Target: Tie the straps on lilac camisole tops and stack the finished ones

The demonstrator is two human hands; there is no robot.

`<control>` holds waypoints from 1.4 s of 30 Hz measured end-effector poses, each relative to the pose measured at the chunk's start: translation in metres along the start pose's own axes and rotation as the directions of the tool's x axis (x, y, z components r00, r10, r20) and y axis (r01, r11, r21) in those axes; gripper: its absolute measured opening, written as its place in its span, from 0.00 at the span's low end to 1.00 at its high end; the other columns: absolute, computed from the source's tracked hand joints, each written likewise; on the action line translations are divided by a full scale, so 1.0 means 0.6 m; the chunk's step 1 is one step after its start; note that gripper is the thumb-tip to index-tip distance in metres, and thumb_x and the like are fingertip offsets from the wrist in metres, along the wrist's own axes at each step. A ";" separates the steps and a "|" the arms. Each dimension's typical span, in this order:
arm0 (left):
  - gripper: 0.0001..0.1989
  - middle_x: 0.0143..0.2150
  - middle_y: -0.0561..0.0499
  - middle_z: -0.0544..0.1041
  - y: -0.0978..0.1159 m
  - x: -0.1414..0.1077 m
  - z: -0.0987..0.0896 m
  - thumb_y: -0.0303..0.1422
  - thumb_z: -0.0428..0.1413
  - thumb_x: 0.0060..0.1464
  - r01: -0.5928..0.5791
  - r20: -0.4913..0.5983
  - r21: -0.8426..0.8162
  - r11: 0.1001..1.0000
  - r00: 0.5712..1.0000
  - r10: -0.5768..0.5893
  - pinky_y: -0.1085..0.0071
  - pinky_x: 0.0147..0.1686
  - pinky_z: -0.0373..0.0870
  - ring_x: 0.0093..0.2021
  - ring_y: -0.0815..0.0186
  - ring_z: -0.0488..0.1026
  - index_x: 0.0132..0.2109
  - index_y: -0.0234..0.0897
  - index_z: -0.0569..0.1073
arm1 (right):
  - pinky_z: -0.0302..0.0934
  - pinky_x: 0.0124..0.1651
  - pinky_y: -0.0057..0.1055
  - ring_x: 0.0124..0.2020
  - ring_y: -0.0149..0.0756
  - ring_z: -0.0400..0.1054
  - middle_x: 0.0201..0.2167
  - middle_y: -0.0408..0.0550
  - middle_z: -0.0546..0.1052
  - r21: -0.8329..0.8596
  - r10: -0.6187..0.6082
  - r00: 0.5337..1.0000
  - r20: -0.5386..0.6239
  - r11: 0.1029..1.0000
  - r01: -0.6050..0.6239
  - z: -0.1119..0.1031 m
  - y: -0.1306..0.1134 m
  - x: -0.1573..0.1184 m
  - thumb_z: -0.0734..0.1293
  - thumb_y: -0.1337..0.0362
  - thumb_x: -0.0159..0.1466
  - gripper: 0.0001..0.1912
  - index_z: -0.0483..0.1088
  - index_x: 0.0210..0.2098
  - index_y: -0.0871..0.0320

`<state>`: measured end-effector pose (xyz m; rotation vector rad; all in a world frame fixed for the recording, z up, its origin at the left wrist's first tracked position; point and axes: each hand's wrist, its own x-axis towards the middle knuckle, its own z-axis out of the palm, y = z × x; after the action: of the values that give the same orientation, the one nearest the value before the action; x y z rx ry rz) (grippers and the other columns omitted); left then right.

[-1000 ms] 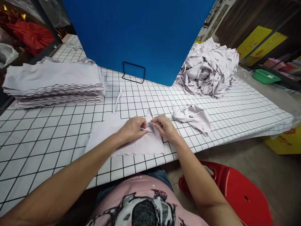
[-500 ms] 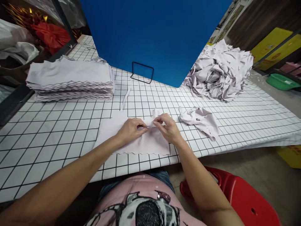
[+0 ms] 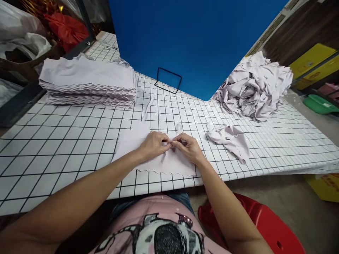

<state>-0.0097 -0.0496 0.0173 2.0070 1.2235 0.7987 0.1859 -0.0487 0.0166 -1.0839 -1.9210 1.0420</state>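
Note:
A pale pinkish fabric piece [image 3: 150, 164] lies flat on the checked tablecloth [image 3: 87, 141] in front of me, its wavy lower edge near the table's front. My left hand [image 3: 157, 143] pinches the fabric near its middle. Right beside it, my right hand [image 3: 186, 146] pinches the same spot, the fingertips of both hands nearly touching. The cloth is bunched slightly between them; any finer detail there is too small to tell. Above the hands a narrow strip [image 3: 179, 127] of pale fabric sticks out, and another thin strip [image 3: 148, 109] lies farther up.
A stack of cut fabric [image 3: 87, 81] sits back left. Back right is a large heap of fabric [image 3: 256, 86], with a small crumpled piece [image 3: 230, 139] nearer. A blue board [image 3: 196, 46] stands behind a black wire frame [image 3: 168, 80]. A red stool [image 3: 270, 225] is lower right.
My hands have come together, closing the small gap between their fingertips. The fabric between them is more gathered. The camera view has shifted slightly.

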 end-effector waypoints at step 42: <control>0.13 0.57 0.40 0.71 -0.007 -0.015 0.033 0.30 0.54 0.62 -0.492 0.143 0.400 0.773 0.867 0.477 0.56 0.58 0.64 0.60 0.53 0.64 0.52 0.31 0.71 | 0.55 0.46 0.31 0.38 0.32 0.68 0.36 0.45 0.76 -0.522 -0.140 0.989 -0.057 0.848 0.090 -0.088 0.028 0.165 0.64 0.66 0.63 0.05 0.73 0.35 0.57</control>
<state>-0.0003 -0.0606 0.0003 2.7577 0.9124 0.7706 0.1952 0.0616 0.0425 -1.2554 -2.2214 0.3936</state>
